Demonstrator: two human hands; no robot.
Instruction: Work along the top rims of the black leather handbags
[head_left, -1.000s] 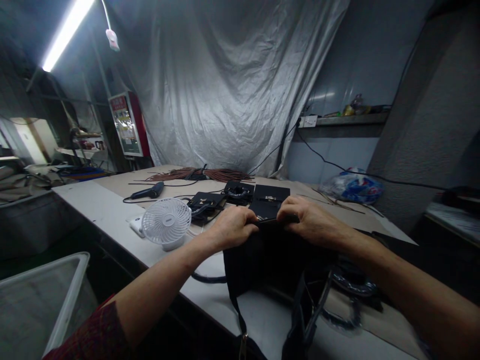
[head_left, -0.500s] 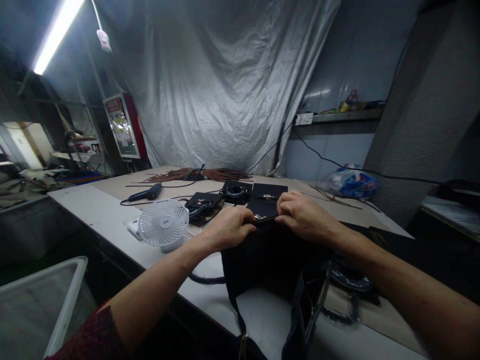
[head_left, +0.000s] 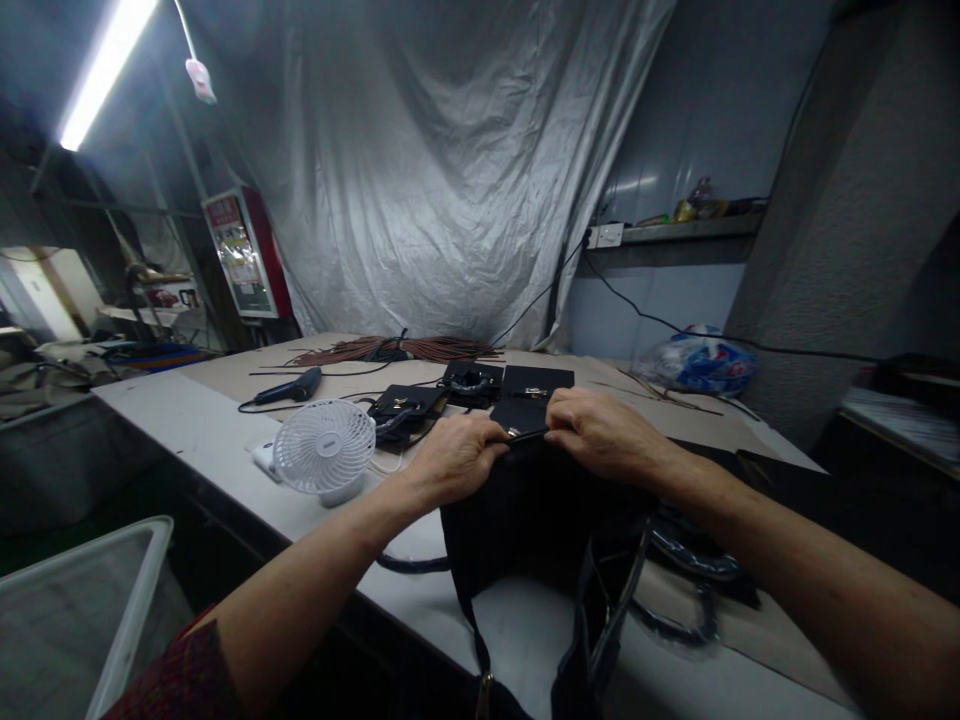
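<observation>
A black bag (head_left: 517, 520) hangs over the near part of the table, its upper edge raised between my two hands. My left hand (head_left: 461, 455) pinches that edge on the left, thumb and fingers closed. On the right, my right hand (head_left: 589, 428) grips the same edge a short way off, fingers curled over it. Between them a bit of shiny metal shows at the edge. The bag's lower part hangs toward me, with a zipper (head_left: 486, 690) at the bottom. A dark handle (head_left: 412, 563) sticks out on the left side.
A white fan (head_left: 324, 447) stands left of my left hand, by a dark corded tool (head_left: 289, 388). Black bag pieces (head_left: 405, 405) and a bundle of brown cords (head_left: 435, 348) lie behind. A plastic-wrapped handle (head_left: 686, 625) is at right. A white bin (head_left: 142, 600) stands lower left.
Both hands keep their grip on the bag's edge. The view has shifted slightly, and the bag's right-hand folds have moved a little to the left.
</observation>
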